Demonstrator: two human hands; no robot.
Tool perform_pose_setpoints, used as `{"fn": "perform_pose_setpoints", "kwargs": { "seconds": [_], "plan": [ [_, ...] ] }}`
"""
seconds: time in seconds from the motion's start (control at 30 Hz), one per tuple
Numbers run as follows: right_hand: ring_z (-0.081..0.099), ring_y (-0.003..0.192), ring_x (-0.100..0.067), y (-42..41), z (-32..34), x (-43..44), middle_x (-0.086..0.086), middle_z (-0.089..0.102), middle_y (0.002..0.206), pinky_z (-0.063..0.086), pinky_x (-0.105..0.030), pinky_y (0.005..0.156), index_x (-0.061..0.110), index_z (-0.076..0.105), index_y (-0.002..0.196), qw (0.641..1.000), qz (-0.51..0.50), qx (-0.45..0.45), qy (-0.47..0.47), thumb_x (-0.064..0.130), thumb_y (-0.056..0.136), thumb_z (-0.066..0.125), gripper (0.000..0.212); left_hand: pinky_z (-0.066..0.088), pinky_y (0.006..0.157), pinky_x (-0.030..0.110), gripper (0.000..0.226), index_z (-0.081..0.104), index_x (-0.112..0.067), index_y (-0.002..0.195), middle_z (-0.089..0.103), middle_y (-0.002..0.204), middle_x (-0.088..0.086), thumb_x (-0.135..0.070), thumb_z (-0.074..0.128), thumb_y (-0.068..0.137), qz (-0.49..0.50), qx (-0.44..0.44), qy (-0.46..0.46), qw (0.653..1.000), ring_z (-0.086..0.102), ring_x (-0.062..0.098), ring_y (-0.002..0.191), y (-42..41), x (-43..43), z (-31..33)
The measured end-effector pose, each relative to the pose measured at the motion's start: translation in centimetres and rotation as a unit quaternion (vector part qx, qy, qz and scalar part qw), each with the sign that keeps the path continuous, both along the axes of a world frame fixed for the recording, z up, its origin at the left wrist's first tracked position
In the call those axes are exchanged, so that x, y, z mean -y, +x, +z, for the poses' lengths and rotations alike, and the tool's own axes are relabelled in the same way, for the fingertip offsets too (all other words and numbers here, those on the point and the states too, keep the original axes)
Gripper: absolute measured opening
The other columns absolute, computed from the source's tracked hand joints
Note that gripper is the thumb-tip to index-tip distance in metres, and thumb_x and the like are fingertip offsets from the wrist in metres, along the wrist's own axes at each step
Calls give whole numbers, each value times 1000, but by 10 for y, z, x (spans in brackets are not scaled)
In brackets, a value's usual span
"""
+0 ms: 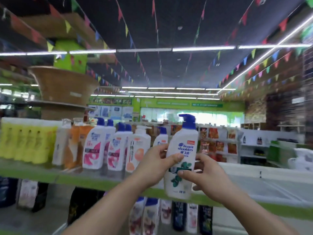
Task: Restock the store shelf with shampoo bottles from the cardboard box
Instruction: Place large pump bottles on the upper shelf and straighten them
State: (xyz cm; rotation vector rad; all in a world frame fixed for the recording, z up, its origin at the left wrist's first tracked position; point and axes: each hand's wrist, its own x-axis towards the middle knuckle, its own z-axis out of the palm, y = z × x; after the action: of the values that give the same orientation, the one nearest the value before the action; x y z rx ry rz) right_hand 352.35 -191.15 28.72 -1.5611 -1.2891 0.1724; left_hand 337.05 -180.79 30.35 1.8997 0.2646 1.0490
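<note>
Fingers (176, 157) of our left hand (152, 167) and right hand (208, 173) curl round a white shampoo bottle (183, 146) with a blue pump, gripping it from both sides. We hold it nearly upright, leaning slightly, its base in front of the green front edge of the shelf (94, 181). On the shelf stand white pump bottles (94, 146) and, farther left along it, yellow bottles (28, 141). Below the shelf we see further bottles (177, 216).

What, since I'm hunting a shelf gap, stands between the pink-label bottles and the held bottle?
Head view: an orange-label white bottle, then a blue-capped bottle partly behind the left hand.
</note>
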Motion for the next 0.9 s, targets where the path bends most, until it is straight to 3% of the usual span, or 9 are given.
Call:
{"fn": "perform_pose_setpoints", "kwargs": {
  "seconds": [0.13,0.23,0.33,0.47,0.57,0.8,0.9],
  "plan": [
    [73,82,-7,4,15,-68,9,72,100,63,-35,69,31,54,110,1000,-22,5,19,36,74,86,49,60,77,32,29,68,-25,114,76,97,-10,-34,73,87,60,4,9,998,73,7,88,12,-70,6],
    [69,88,-5,10,6,-115,11,69,102,58,-21,63,31,52,116,999,-39,-2,22,35,76,84,51,60,76,29,36,66,-29,118,75,98,-11,-37,75,84,127,-32,15,991,71,2,87,20,-112,-7],
    [69,85,-4,15,-10,-149,11,69,101,52,-16,57,33,50,119,999,-48,-10,7,32,79,82,51,53,70,20,27,66,-38,112,72,93,-16,-40,71,85,185,-90,51,977,67,-3,81,25,-135,-17],
    [69,86,-5,22,-24,-176,10,69,99,56,-18,61,30,52,118,998,-58,-34,-15,25,80,81,48,52,91,43,48,65,-42,112,58,109,-17,-67,58,71,202,-150,42,967,64,6,95,32,-154,-29],
    [67,86,-6,24,-24,-185,10,68,99,52,-15,55,30,52,119,997,-64,-47,-22,26,82,79,46,49,96,42,26,56,-43,106,45,107,-18,-52,63,84,179,-166,43,969,60,7,96,32,-154,-31],
    [64,86,-1,25,-26,-206,14,65,103,49,-12,53,29,53,126,994,-92,-36,-38,27,86,75,46,35,77,29,26,36,-46,110,33,111,-16,-44,56,93,200,-178,96,959,53,7,103,28,-154,-32],
    [63,85,0,25,-27,-211,14,65,105,51,-14,55,29,52,126,994,-97,-34,-40,27,86,75,46,27,63,19,20,43,-40,116,45,113,-15,-38,51,98,193,-172,75,963,46,4,92,28,-155,-36]
  ]
}}
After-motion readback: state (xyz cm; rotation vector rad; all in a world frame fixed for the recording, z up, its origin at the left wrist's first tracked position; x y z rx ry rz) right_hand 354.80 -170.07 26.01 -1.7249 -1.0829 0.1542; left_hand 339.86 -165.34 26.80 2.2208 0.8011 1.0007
